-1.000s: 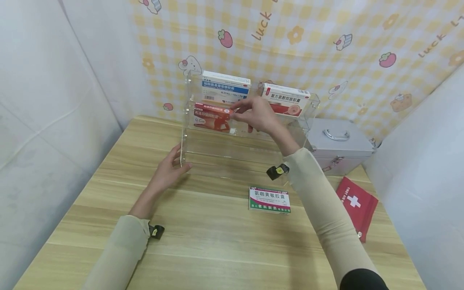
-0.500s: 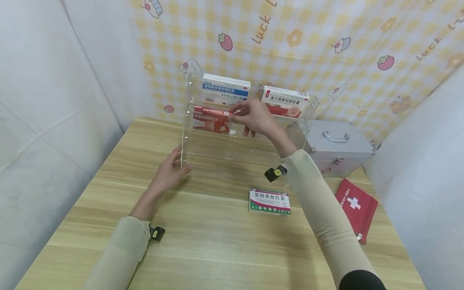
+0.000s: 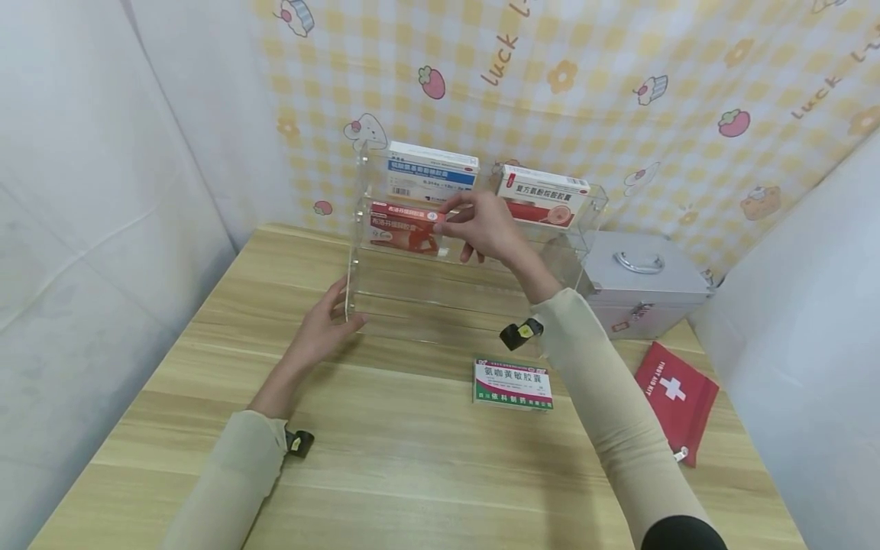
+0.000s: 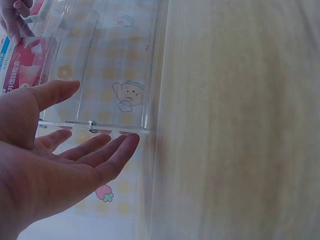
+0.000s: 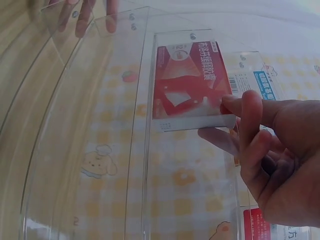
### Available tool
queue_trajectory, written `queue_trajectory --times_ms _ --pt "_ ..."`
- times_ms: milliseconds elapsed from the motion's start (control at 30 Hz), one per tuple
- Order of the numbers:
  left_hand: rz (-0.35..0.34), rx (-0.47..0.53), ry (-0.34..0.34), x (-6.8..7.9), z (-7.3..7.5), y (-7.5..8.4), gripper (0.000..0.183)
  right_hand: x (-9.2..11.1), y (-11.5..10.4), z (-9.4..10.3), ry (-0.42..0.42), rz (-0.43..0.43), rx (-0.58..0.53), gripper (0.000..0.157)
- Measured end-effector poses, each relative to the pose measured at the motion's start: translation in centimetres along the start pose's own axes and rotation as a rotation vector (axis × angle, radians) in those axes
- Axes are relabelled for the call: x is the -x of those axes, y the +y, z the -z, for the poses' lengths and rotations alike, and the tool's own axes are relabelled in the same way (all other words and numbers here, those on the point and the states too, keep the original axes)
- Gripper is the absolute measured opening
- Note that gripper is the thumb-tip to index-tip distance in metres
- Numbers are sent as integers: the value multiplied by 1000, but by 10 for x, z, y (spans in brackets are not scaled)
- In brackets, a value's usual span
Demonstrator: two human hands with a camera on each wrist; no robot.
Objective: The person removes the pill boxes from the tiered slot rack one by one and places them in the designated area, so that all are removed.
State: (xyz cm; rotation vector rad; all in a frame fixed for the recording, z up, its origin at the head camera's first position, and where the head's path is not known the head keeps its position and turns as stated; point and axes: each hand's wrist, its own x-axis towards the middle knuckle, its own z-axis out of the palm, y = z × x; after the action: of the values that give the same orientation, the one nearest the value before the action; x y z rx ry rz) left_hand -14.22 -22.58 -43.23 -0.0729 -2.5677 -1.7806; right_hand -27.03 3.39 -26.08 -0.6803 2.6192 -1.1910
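Observation:
In the head view my right hand (image 3: pixel 481 225) pinches the right end of a red medicine box (image 3: pixel 402 229), which sits upright on the middle tier of a clear acrylic display rack (image 3: pixel 440 294). The right wrist view shows the thumb and a finger at the edge of that red medicine box (image 5: pixel 190 82). My left hand (image 3: pixel 330 325) is at the rack's left side panel, fingers fairly straight along its outside and thumb in front. Above stand a blue-and-white medicine box (image 3: pixel 431 174) and a white-and-red medicine box (image 3: pixel 543 197) on the top tier.
A green-and-white medicine box (image 3: pixel 512 384) lies on the wooden table (image 3: pixel 385 473) before the rack. To the right are a silver case (image 3: pixel 639 283) with a handle and a red first aid pouch (image 3: pixel 677 397). A checked curtain (image 3: pixel 522 99) hangs close behind.
Both hands keep their places, the right still pinching the red medicine box on the middle tier. The head view shifts slightly; little else differs.

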Motion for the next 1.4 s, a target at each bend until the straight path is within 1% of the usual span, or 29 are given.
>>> queue_trajectory --times_ms 200,333,667,800,1133,1167,1233,1400 --pt "-6 -5 -1 0 0 0 79 -1 1 -2 60 0 9 27" --pt "-6 -7 -1 0 0 0 79 -1 3 -3 90 8 10 25" --pt "5 -2 -6 -1 0 3 79 3 2 0 133 30 -25 23" --pt "8 4 -8 -2 -1 2 79 4 2 3 156 67 -30 24" --pt "12 -9 3 -2 -2 -1 80 4 5 4 181 158 -60 24" --pt "9 -9 3 -1 -2 0 79 4 5 4 190 175 -63 24" --pt "13 -2 -10 4 -1 12 79 5 4 5 209 198 -77 27" --pt "23 1 -17 4 0 12 79 8 0 9 251 235 -97 30"
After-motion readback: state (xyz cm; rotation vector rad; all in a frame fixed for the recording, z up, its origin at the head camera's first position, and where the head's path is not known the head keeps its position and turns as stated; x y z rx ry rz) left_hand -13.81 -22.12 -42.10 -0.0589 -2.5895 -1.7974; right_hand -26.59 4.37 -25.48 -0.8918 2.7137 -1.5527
